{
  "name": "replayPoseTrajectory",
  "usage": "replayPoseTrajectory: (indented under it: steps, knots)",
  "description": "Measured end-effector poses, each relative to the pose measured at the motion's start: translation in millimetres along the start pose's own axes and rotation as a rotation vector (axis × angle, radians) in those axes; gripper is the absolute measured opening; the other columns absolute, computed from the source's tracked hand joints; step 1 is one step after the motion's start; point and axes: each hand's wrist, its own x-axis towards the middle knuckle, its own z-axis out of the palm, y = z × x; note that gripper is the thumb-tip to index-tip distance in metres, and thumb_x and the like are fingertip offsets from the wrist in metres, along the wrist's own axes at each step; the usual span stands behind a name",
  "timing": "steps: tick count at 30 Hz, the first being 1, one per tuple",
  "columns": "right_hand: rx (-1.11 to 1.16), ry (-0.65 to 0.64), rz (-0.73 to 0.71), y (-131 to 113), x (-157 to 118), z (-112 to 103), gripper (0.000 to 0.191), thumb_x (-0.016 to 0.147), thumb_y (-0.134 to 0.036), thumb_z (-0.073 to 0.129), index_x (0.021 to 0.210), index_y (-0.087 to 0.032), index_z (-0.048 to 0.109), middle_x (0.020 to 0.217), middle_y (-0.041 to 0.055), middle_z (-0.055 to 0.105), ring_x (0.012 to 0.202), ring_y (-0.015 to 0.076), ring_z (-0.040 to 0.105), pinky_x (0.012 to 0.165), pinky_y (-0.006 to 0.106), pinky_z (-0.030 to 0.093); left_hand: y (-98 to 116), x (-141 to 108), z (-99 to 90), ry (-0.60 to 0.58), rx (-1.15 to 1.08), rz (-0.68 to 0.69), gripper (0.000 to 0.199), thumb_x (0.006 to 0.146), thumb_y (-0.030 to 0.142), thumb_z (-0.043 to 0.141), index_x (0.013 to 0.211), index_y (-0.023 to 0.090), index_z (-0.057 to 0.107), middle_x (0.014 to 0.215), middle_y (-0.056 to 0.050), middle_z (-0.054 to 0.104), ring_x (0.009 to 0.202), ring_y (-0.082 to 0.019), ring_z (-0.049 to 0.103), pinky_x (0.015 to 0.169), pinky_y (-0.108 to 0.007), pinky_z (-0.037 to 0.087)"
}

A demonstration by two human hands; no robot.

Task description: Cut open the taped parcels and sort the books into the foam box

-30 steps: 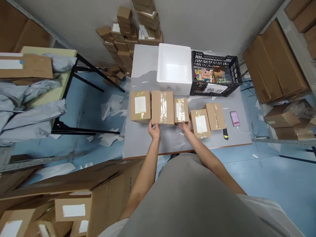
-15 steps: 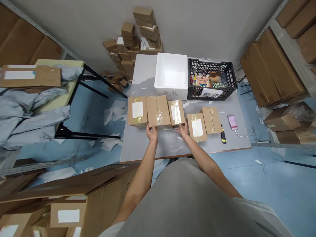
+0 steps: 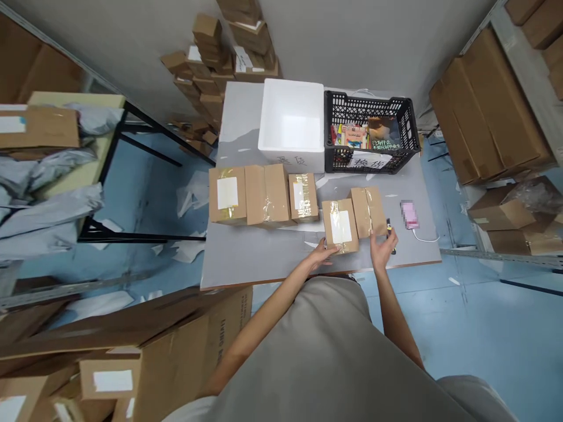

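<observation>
My left hand [image 3: 322,255] lies at the lower left corner of a cardboard box [image 3: 333,217] with a white label and shiny tape. Its fingers are stretched along the box's near edge. Beside that box, on its right, stands a plain taped cardboard box [image 3: 363,206]. My right hand [image 3: 382,249] is at that box's near right corner, fingers apart, one touching the cardboard. Partly hidden behind the fingers lies a black and yellow utility knife [image 3: 393,251]. Both hands look open. Farther left, a labelled box [image 3: 218,204], a wider box [image 3: 255,202] and a small taped box [image 3: 309,211] stand in a row.
At the table's back are a white foam box [image 3: 269,126] and a black crate [image 3: 338,158] holding books. A phone [image 3: 410,215] with a white cable lies to the right. Stacked boxes [image 3: 206,58] stand by the wall; a large open carton [image 3: 185,363] is at lower left.
Both hands have left the wider box and the small taped box and moved right to the two right-hand boxes. The view has shifted slightly to the right.
</observation>
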Motion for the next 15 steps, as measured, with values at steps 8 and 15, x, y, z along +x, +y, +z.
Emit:
replayPoseTrajectory:
  steps: [8,15]
  knots:
    - [0.479,-0.321,0.283,25.8,45.4,-2.2,0.111,0.071,-0.068,0.100,0.163,-0.027,0.054,0.159,0.0199,0.070,0.133,0.0307,0.077,0.112,0.051,0.067,-15.4,8.3,21.3,-0.058,-0.063,0.207,0.122,0.069,0.048,0.114,0.172,0.031,0.051,0.162,-0.021,0.073,0.145,-0.037,0.075,0.128,-0.061,0.058]
    - [0.447,-0.363,0.063,-10.3,88.0,39.4,0.101,0.088,-0.068,0.088,0.169,-0.025,0.047,0.157,0.0213,0.073,0.133,0.0285,0.078,0.109,0.045,0.067,58.0,36.4,10.0,0.146,-0.036,0.504,0.089,0.078,0.038,0.105,0.156,0.022,0.065,0.148,-0.017,0.079,0.141,-0.034,0.074,0.128,-0.055,0.057]
